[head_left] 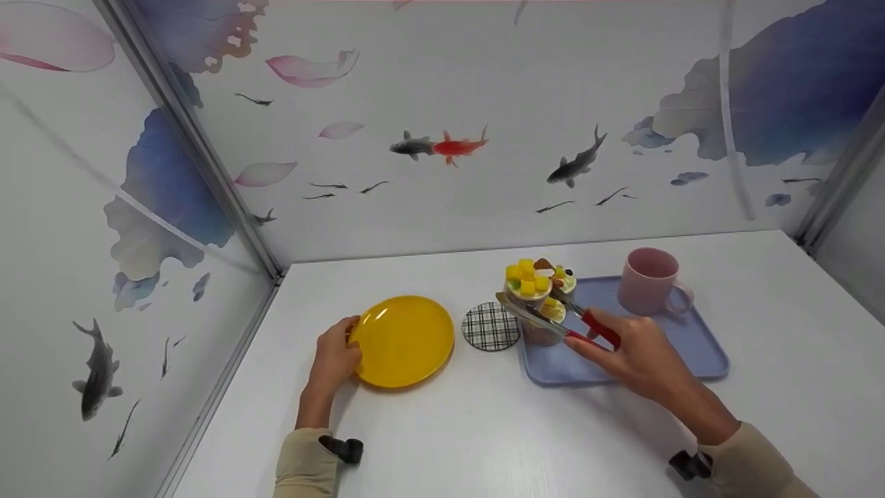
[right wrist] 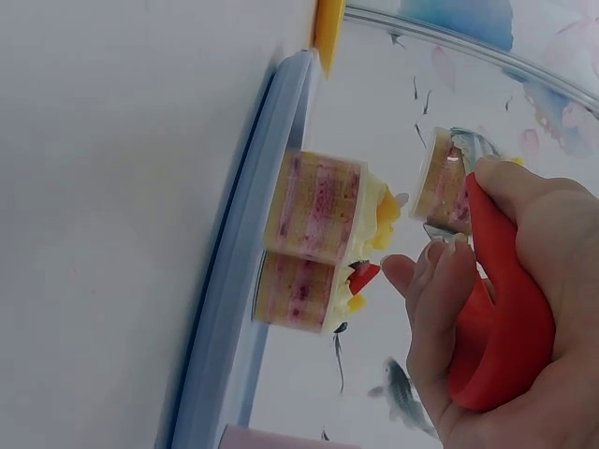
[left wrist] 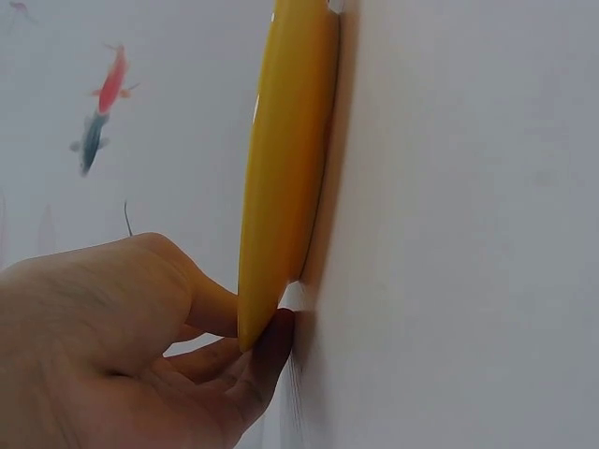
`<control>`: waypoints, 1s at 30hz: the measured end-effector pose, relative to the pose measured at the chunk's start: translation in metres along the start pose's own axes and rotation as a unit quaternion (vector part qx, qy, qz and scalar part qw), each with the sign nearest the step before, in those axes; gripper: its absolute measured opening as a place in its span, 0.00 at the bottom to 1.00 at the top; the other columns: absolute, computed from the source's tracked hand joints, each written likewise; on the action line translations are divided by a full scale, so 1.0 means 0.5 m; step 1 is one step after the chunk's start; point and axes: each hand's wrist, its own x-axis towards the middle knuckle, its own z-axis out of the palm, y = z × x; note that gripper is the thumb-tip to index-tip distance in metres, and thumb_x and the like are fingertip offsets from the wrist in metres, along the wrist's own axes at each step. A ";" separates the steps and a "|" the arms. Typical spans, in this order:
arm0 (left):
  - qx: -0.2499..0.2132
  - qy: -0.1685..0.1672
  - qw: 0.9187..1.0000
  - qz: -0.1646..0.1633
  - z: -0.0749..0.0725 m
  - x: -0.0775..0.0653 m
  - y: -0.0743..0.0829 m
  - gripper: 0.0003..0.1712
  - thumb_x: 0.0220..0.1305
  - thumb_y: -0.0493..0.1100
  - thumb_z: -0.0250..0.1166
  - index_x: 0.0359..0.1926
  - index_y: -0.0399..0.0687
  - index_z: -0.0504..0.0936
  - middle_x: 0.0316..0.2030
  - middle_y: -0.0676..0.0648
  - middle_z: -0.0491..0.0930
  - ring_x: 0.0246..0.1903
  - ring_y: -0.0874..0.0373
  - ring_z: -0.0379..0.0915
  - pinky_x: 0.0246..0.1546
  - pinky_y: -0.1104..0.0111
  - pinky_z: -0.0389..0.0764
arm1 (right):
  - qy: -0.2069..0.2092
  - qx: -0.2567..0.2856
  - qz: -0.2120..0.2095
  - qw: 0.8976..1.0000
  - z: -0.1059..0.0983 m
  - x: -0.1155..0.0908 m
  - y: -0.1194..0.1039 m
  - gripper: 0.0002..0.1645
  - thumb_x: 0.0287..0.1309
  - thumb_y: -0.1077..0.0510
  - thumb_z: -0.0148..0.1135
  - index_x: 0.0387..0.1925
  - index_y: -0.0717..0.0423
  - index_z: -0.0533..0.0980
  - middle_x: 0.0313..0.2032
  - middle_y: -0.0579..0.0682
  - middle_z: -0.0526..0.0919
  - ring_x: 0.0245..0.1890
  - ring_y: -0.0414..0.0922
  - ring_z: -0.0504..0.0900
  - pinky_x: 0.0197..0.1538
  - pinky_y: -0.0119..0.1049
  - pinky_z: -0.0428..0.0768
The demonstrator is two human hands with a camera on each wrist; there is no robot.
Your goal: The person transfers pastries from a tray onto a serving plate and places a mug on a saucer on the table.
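Note:
My left hand (head_left: 339, 351) pinches the left rim of a round yellow plate (head_left: 404, 342), thumb on top and fingers underneath; the left wrist view shows the plate (left wrist: 285, 159) edge-on, close over the table. In my right hand (head_left: 639, 353) are tongs with red handles (right wrist: 510, 290) and metal arms. Their tips grip a clear dessert cup (right wrist: 440, 182) with pink and cream cake layers, topped with yellow fruit cubes (head_left: 529, 277). The right wrist view shows this cup raised above the tray. Two similar dessert cups, a nearer one (right wrist: 318, 206) and another (right wrist: 295, 292), stand on the tray.
The blue-grey tray (head_left: 702, 360) lies at the right, with a pink mug (head_left: 644, 283) at its back right. A round checked coaster (head_left: 487, 328) is between plate and tray. Printed panels (head_left: 442, 207) enclose the white table at the back and sides.

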 end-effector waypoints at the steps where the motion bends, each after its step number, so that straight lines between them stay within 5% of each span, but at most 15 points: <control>1: -0.001 0.000 1.000 0.000 0.000 0.000 -0.001 0.36 0.70 0.23 0.57 0.79 0.36 0.69 0.74 0.34 0.74 0.68 0.42 0.76 0.77 0.47 0.74 | 0.000 0.001 -0.001 1.000 0.002 0.000 -0.002 0.44 0.63 0.31 0.73 0.66 0.59 0.83 0.42 0.53 0.93 0.36 0.47 0.84 0.34 0.23 0.81; 8: 0.012 0.017 1.000 0.022 -0.001 0.000 -0.006 0.34 0.70 0.23 0.56 0.77 0.33 0.71 0.70 0.32 0.78 0.66 0.40 0.78 0.74 0.46 0.77 | 0.012 0.013 -0.029 0.999 0.024 0.002 -0.009 0.39 0.62 0.34 0.76 0.64 0.55 0.85 0.35 0.46 0.91 0.30 0.41 0.78 0.29 0.27 0.79; 30: 0.008 0.007 1.000 -0.009 0.001 0.003 -0.004 0.35 0.71 0.25 0.57 0.79 0.38 0.70 0.73 0.35 0.76 0.68 0.42 0.76 0.77 0.47 0.74 | -0.061 0.016 0.003 0.998 0.069 0.018 -0.029 0.48 0.62 0.25 0.70 0.69 0.55 0.82 0.35 0.43 0.88 0.32 0.42 0.78 0.29 0.27 0.77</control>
